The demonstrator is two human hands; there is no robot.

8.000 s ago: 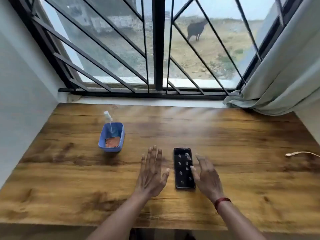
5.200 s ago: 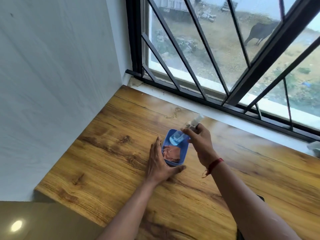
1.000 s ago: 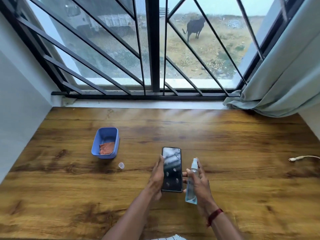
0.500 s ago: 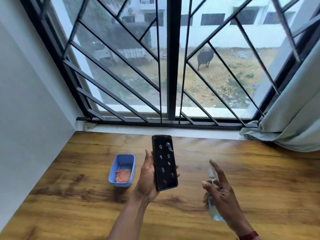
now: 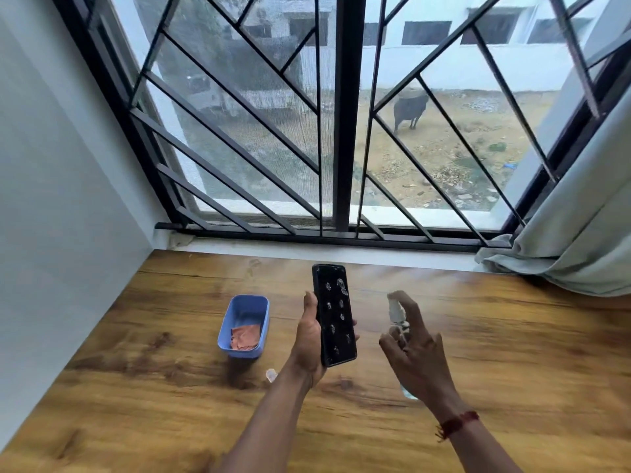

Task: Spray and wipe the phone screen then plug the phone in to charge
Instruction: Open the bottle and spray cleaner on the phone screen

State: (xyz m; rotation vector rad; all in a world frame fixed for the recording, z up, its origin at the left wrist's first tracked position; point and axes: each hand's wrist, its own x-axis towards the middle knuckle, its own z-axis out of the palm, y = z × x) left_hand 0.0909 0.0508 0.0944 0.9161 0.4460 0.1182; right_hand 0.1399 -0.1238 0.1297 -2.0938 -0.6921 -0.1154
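Both hands raised, left (image 5: 309, 339) and right (image 5: 415, 353) gripping.

The phone (image 5: 334, 315) in my left hand (image 5: 309, 343) has a glossy black glass face with pale smudges on it. The spray bottle (image 5: 397, 322) in my right hand (image 5: 415, 356), just right of the phone, is clear, shiny plastic. Left of the phone, a smooth blue plastic tub (image 5: 244, 326) holds soft matt orange cloth (image 5: 245, 337). The table (image 5: 170, 404) is grainy wood with a low sheen
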